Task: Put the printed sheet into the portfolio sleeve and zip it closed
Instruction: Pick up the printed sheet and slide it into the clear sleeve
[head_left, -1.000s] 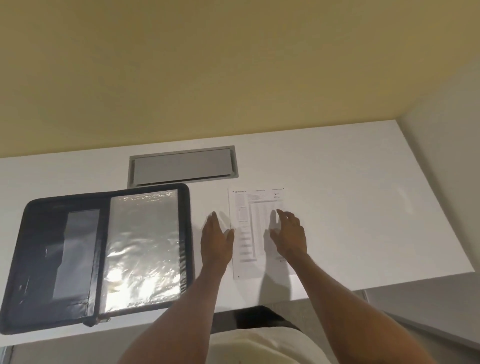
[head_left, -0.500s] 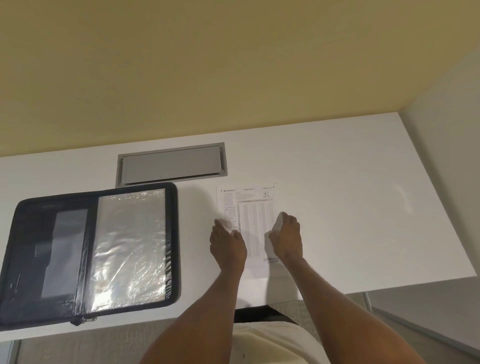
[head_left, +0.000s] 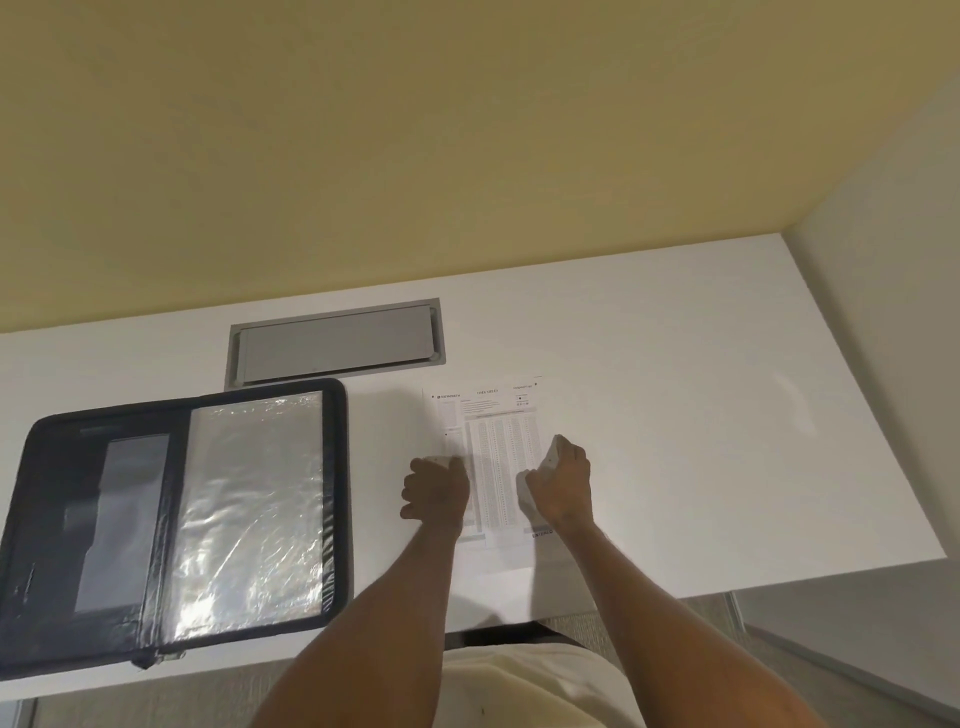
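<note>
The printed sheet (head_left: 493, 441) lies on the white desk (head_left: 675, 415), its long edges curling upward. My left hand (head_left: 436, 491) grips its left edge and my right hand (head_left: 563, 480) grips its right edge. The black zip portfolio (head_left: 62, 519) lies open flat to the left. Its right half holds a shiny clear plastic sleeve (head_left: 254, 509); its left half shows dark inner pockets. The portfolio is apart from the sheet and both hands.
A grey recessed cable hatch (head_left: 337, 343) is set in the desk behind the portfolio and sheet. A yellow wall rises behind the desk, and a pale wall bounds it on the right. The desk's front edge runs just below my forearms.
Both hands went from lying flat beside and on the sheet to closing on its left and right edges, which now curl up. The view shifted slightly.
</note>
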